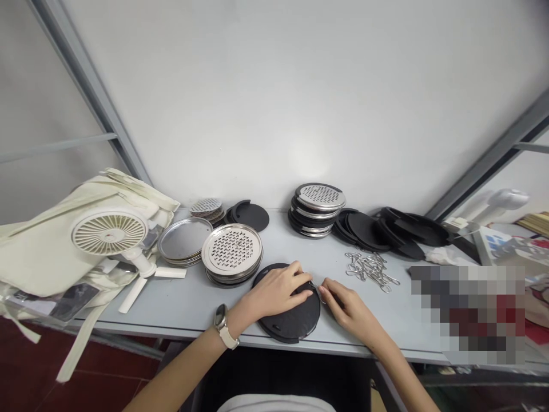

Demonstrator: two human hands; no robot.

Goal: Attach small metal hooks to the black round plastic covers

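A black round plastic disc (295,320) lies near the table's front edge. Over its top rests my left hand (283,286), gripping it with the fingertips by its upper right rim. My right hand (345,303) is at the disc's right edge, thumb and forefinger pinched on a small metal wire clip (316,285) that touches the rim. The fingers partly cover the clip. To the right is a loose pile of similar wire clips (371,270). Close by on the left stands a stack of round metal grater plates (231,250).
Flat metal discs (184,239) and a white fan (110,233) beside a cream bag (51,229) occupy the left. Along the wall stand small grater plates (206,206), black discs (253,217), a grater stack (319,197) and black rings (412,226). A blurred patch (472,315) covers the right.
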